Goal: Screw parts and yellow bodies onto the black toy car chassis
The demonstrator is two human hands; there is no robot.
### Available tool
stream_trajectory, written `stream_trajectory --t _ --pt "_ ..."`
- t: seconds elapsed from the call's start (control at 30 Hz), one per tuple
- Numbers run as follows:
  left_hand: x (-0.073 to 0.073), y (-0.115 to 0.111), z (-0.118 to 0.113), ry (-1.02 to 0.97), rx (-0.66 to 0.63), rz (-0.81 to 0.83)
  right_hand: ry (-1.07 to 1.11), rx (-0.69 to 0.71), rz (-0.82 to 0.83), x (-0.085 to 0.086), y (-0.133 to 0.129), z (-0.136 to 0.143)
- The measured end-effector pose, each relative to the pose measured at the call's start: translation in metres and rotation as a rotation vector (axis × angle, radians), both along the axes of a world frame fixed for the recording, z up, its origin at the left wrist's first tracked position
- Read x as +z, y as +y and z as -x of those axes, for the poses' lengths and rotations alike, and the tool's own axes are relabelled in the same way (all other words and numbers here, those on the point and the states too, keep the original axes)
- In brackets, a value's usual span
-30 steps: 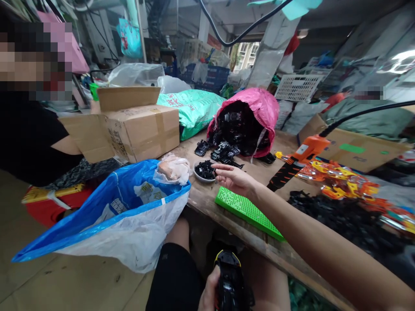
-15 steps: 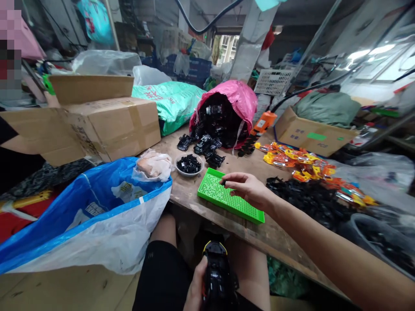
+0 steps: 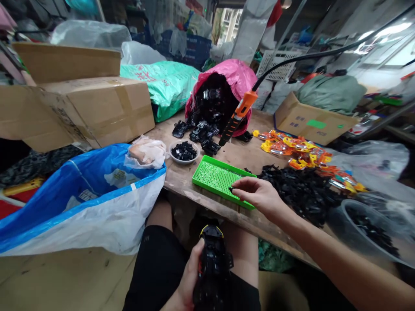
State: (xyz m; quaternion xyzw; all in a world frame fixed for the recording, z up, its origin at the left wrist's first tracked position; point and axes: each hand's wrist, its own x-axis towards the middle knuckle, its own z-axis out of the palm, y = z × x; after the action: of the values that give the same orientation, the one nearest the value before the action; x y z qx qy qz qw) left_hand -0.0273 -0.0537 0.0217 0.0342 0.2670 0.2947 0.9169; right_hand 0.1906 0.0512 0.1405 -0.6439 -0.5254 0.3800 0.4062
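Note:
My left hand (image 3: 191, 270) is wrapped round a toy car (image 3: 212, 268) above my lap. Its black underside faces up, and yellow trim shows at the far end. My right hand (image 3: 254, 194) pinches a small black piece (image 3: 231, 189) over the near right part of a green perforated tray (image 3: 207, 183). Small shiny bits lie across the tray's left half. An orange and black electric screwdriver (image 3: 238, 116) hangs on a cord beyond the tray, its tip low near several black car parts (image 3: 202, 131).
A white bowl (image 3: 170, 155) of black parts stands left of the tray. A pink sack (image 3: 238, 69) spills black car parts. On the right lie a black heap (image 3: 301, 190), orange-yellow car bodies (image 3: 298, 151) and a clear tub (image 3: 340, 224). A blue-white sack (image 3: 129, 224) gapes at left.
My right hand has moved from the tray's middle toward its right end, the small black piece still pinched. The screwdriver has swung left. My view has tilted down slightly; the left hand keeps the car.

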Motion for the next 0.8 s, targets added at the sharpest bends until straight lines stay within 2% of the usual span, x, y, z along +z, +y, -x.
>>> stream_trajectory --t 0.17,0.33,0.57,0.8 --pt "0.017 0.002 -0.008 0.048 0.037 0.040 -0.258 0.169 -0.075 -0.010 -0.037 0.014" --pt "0.027 0.004 -0.015 0.105 0.186 0.011 -0.364 0.371 -0.111 -0.019 -0.063 0.034" --pt "0.020 0.002 -0.016 0.144 0.197 -0.053 -0.480 0.459 -0.178 -0.029 -0.075 0.043" --pt "0.019 0.000 -0.015 0.125 0.185 -0.004 -0.805 0.540 -0.248 -0.036 -0.082 0.049"
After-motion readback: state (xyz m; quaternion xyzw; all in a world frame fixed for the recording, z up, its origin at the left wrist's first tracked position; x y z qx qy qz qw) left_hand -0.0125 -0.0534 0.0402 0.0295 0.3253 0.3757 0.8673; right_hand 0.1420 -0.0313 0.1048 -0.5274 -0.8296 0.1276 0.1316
